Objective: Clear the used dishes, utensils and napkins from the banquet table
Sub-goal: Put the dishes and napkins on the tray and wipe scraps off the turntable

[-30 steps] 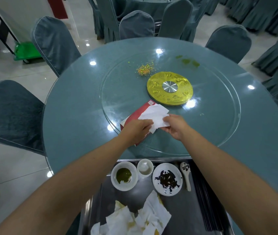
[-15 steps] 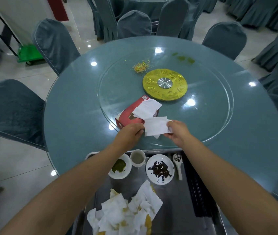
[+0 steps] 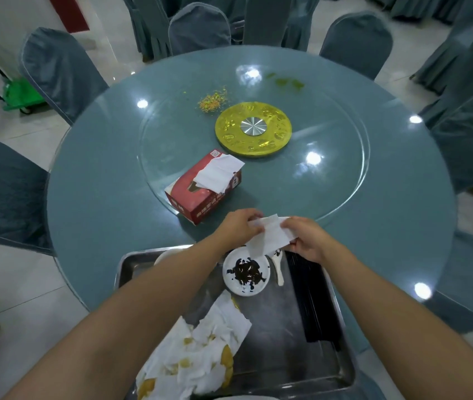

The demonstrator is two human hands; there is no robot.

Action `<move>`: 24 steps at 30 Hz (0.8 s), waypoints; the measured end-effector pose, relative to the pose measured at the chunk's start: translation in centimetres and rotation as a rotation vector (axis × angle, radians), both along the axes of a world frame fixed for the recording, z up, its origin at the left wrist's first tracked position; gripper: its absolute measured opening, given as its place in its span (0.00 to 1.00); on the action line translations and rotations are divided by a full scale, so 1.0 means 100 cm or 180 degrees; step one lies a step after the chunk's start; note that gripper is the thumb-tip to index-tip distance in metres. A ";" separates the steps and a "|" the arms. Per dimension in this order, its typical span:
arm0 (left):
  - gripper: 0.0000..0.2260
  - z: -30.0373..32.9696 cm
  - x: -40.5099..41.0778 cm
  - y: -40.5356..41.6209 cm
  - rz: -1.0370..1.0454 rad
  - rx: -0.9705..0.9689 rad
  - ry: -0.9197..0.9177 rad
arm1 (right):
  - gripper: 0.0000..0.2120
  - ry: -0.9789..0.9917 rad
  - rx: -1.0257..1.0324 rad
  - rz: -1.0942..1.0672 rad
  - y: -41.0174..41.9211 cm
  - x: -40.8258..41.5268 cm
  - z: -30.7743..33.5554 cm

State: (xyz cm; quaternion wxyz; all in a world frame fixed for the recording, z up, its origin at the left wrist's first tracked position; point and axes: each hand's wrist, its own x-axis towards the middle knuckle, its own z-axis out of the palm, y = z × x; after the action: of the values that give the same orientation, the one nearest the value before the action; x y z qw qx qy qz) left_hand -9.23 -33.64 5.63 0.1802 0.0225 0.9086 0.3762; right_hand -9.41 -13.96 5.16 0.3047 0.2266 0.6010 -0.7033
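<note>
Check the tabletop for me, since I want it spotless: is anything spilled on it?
Yes. Orange-yellow crumbs lie scattered on the glass turntable beyond the gold centre disc, and green smears sit near the far edge. Both hands hold a clean tissue.

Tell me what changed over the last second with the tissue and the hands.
Both hands, left and right, pulled a white tissue free of the red tissue box and drew it back toward the metal tray, gripping it throughout. Another tissue now sticks out of the box. The box, the crumbs, the gold disc and the tray's saucer lie as before.
</note>
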 end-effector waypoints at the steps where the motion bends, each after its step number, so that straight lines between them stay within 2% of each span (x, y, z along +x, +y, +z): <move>1: 0.14 -0.003 0.000 0.006 0.0035 0.0044 -0.0037 | 0.08 -0.0033 -0.0066 0.0050 0.007 0.003 -0.004; 3: 0.09 -0.006 0.001 0.018 0.0083 0.0138 -0.0130 | 0.11 -0.0003 -0.0069 0.0205 0.021 0.009 -0.013; 9: 0.08 -0.022 0.005 0.038 0.0092 0.0138 -0.0309 | 0.13 0.0048 0.0096 0.0360 0.043 0.023 -0.027; 12: 0.09 -0.034 0.009 0.041 0.0038 -0.0024 -0.0401 | 0.06 0.0262 0.0568 0.0256 0.043 0.027 -0.041; 14: 0.09 -0.042 0.012 0.038 -0.0211 -0.0405 -0.0248 | 0.04 0.0344 0.0966 -0.0108 0.041 0.030 -0.053; 17: 0.07 -0.057 0.015 0.023 -0.0828 -0.1361 0.0056 | 0.04 0.0413 0.1403 -0.0482 0.043 0.034 -0.072; 19: 0.13 -0.069 0.018 0.014 -0.1169 -0.1910 0.0076 | 0.07 0.0402 0.1553 -0.0561 0.048 0.039 -0.084; 21: 0.16 -0.080 0.022 0.009 -0.1438 -0.2259 0.0095 | 0.07 0.0419 0.1605 -0.0599 0.050 0.045 -0.092; 24: 0.17 -0.095 0.027 0.009 -0.1791 -0.2452 0.0409 | 0.03 0.0446 0.1556 -0.0602 0.051 0.050 -0.098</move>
State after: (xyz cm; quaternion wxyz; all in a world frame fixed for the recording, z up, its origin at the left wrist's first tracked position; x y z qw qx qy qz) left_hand -6.56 -32.70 -3.90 0.2136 0.2223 0.9498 -0.0533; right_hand -4.44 -8.89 -4.65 0.1316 0.2994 0.7487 -0.5766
